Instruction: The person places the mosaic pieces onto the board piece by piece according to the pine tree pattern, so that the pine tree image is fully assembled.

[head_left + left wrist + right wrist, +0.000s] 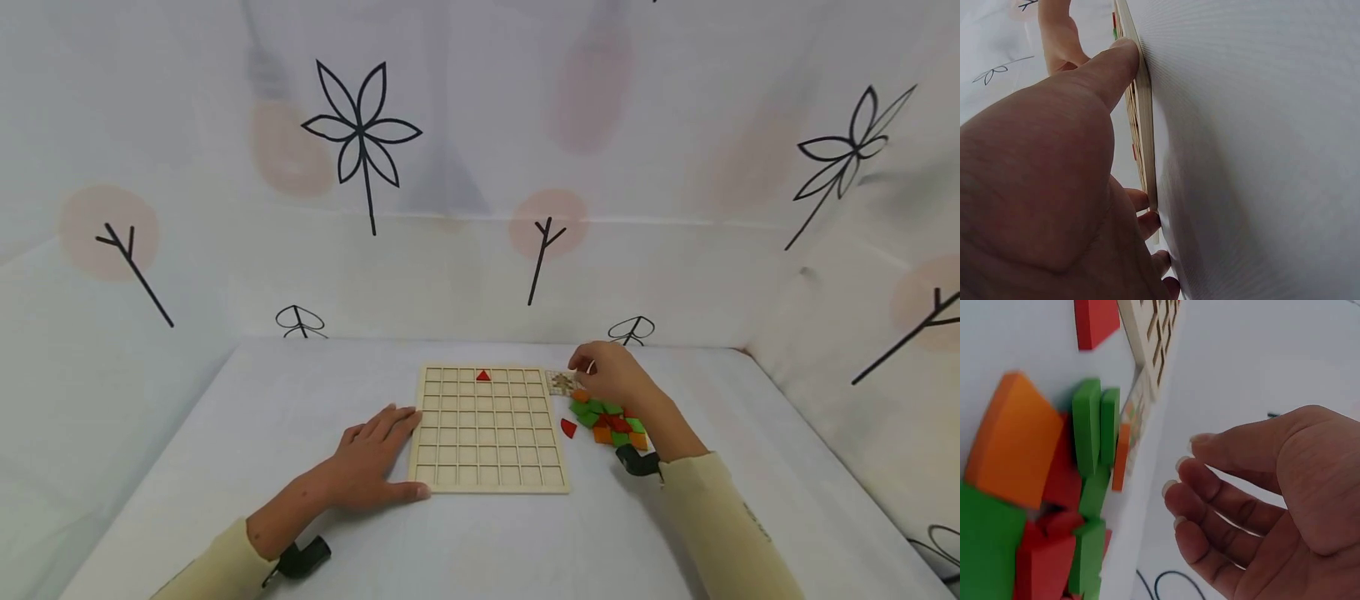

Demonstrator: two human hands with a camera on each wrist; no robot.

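On the white tabletop (247, 433), the squarish pale wooden grid board (487, 490) should be stiff, light, best taken by its rim; no long axis stands out. The left hand (367, 471) touches its left edge, thumb apart. Right of the board, the right hand (617, 373) hovers empty, loosely bent, by flat green, red and orange pieces (588, 417). A red triangle (483, 377) points at the board's far edge.

Hovers with right hand (1300, 494) loosely bent near red, green and orange blocks (1035, 481).
Shows a patterned card (1137, 409) just beside a wooden grid board (1135, 330).
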